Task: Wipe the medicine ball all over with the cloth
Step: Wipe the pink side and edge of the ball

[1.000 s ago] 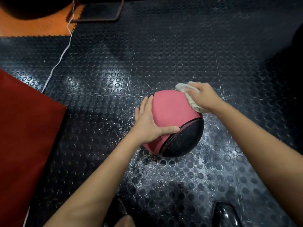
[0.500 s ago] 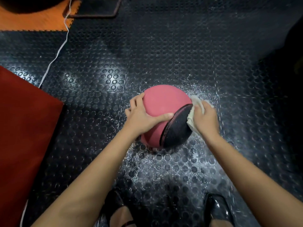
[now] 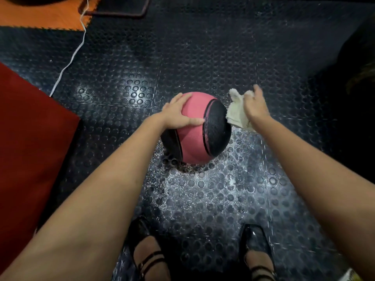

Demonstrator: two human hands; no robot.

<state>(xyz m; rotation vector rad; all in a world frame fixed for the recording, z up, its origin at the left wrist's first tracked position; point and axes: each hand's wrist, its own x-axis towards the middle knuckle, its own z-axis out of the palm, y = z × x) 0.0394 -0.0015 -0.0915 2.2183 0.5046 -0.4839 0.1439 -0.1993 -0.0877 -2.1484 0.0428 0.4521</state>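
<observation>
The medicine ball (image 3: 192,138), pink with black panels, sits on the studded black floor in the middle of the head view. My left hand (image 3: 178,114) lies flat on its upper left side, fingers spread and thumb across the pink panel. A crumpled pale cloth (image 3: 236,112) hangs at the ball's upper right edge, just touching the black panel. My right hand (image 3: 255,106) holds the cloth from the right, with its fingers pointing away from me; the thumb is hidden behind the cloth.
A red mat (image 3: 30,142) covers the floor to the left. A white cable (image 3: 69,63) runs from the orange tiles (image 3: 40,19) at the top left. My two black shoes (image 3: 146,250) stand below the ball. White specks dust the floor around it.
The ball has turned under my left hand, bringing a black panel to the top right and another to the lower left. My right hand with the cloth has lifted up and away from the ball's side.
</observation>
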